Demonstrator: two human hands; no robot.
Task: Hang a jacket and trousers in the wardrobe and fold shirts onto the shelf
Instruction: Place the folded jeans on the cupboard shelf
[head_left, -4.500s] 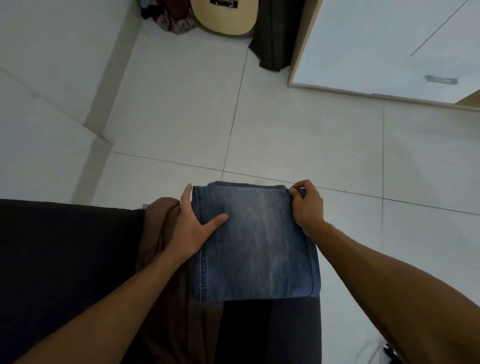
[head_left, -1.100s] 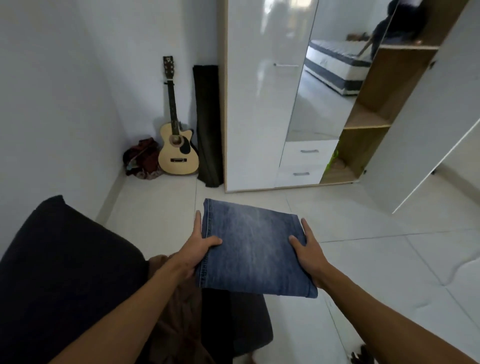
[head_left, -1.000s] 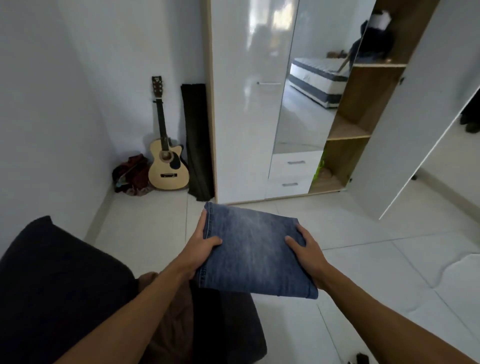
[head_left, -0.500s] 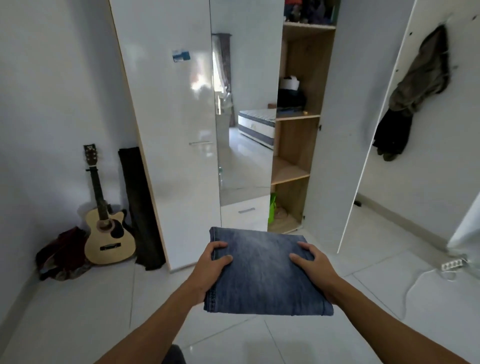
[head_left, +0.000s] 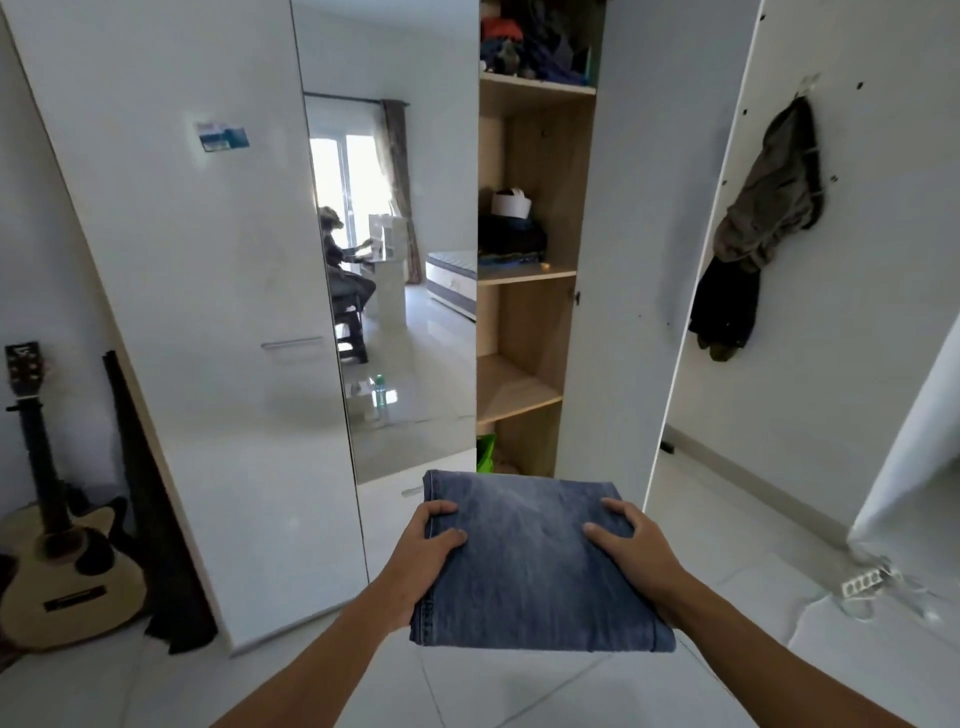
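A folded pair of blue jeans (head_left: 530, 566) is held flat in front of me at waist height. My left hand (head_left: 423, 556) grips its left edge, thumb on top and fingers curled over the far corner. My right hand (head_left: 631, 551) grips the right edge the same way. Ahead stands the white wardrobe (head_left: 171, 291) with its right door (head_left: 649, 234) swung open. Inside are wooden shelves: one bare shelf (head_left: 511, 389) low down, and a higher shelf (head_left: 524, 273) with dark folded clothes.
A guitar (head_left: 57, 551) and a dark rolled mat (head_left: 156, 499) lean by the wall at the left. A mirror panel (head_left: 384, 291) reflects a seated person. Clothes (head_left: 753, 228) hang on the right wall. A power strip (head_left: 862, 584) lies on the floor.
The view has risen from the dark sofa to the wardrobe, which is now closer. Both hands still carry the folded jeans, with fingers now curled over the far corners.
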